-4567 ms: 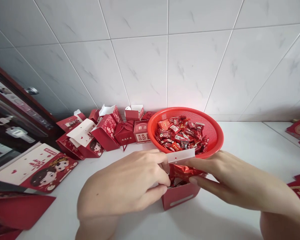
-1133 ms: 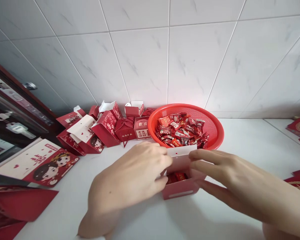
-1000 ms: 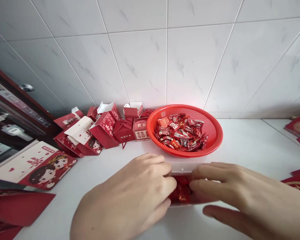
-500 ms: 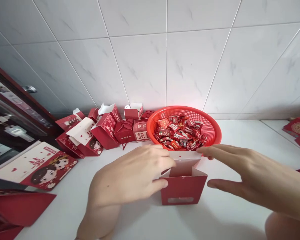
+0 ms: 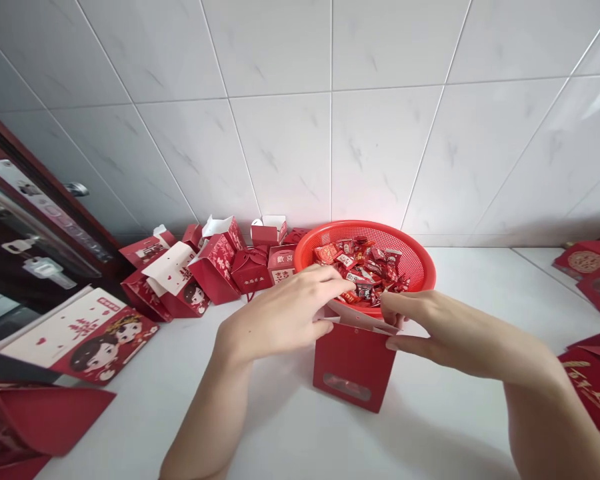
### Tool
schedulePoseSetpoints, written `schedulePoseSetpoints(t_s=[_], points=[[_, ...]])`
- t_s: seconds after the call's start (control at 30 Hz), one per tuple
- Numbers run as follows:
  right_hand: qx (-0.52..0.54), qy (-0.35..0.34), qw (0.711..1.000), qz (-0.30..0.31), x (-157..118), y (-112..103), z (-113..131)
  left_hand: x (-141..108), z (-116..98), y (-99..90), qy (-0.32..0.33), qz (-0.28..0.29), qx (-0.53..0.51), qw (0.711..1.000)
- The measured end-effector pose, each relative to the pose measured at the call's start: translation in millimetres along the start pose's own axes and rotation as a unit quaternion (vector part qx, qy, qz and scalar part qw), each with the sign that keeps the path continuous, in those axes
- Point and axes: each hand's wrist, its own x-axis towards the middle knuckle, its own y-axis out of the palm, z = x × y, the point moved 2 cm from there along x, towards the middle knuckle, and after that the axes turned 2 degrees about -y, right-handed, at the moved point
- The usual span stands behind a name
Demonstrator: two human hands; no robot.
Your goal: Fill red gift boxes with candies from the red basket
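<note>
A red paper gift box (image 5: pixel 354 360) with a small clear window low on its front stands tilted on the white surface. Something reddish shows faintly through the window. My left hand (image 5: pixel 285 310) pinches the top left edge of the box between thumb and fingers. At the top right edge my right hand (image 5: pixel 440 327) grips the box the same way, its fingertips partly behind the white inner flap. Just behind the box, a red plastic basket (image 5: pixel 420 257) holds many red-wrapped candies (image 5: pixel 363 270).
Several red and white gift boxes (image 5: pixel 215 267) line the wall at the back left. A box with cartoon faces (image 5: pixel 95 333) lies closer on the left, near a dark cabinet with keys (image 5: pixel 45 267). More red boxes (image 5: pixel 595 393) sit at the right edge.
My right hand has moved in from beside the box and now grips its right edge. The box top has narrowed, its opening drawn together, and the box has tilted.
</note>
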Motion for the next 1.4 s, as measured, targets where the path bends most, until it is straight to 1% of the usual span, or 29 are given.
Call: schedulePoseSetpoints(t_s=[0.1,0.23,0.3,0.4,0.6,0.67,0.8,0.87,0.97,1.07,1.13,1.27,1.4], points=[[0.006,0.02,1.0,0.001,4,-1,-4,10,4,0.0,0.013,0.034,-0.013,0.999],[0.008,0.031,0.999,-0.017,9,-1,-11,20,7,0.8,0.01,0.056,-0.023,0.998],[0.004,0.038,0.999,-0.027,12,-2,-14,23,10,2.4,0.007,0.057,-0.027,0.998],[0.018,0.048,0.998,-0.025,15,-2,-17,26,15,5.4,-0.003,0.049,-0.042,0.998],[0.049,0.007,0.996,-0.073,20,-1,-22,31,22,7.1,-0.027,0.045,-0.071,0.996],[0.053,0.001,0.996,-0.067,22,1,-23,32,23,6.5,-0.027,0.042,-0.086,0.995],[0.065,-0.017,0.996,-0.051,25,3,-25,36,22,7.0,-0.001,0.048,-0.103,0.994],[0.067,-0.02,0.997,-0.043,26,3,-26,38,22,7.9,0.001,0.051,-0.107,0.993],[0.06,-0.022,0.998,-0.02,26,2,-26,39,23,10.1,0.001,0.069,-0.107,0.992],[0.068,-0.026,0.997,0.007,25,2,-25,40,22,11.5,0.02,0.08,-0.104,0.991],[0.086,-0.032,0.996,0.009,25,2,-24,40,21,11.2,0.036,0.072,-0.107,0.991],[0.13,-0.048,0.99,-0.023,26,2,-24,37,20,8.7,0.056,0.029,-0.1,0.993],[0.139,-0.004,0.99,-0.021,28,4,-26,36,20,6.7,0.066,-0.006,-0.091,0.994]])
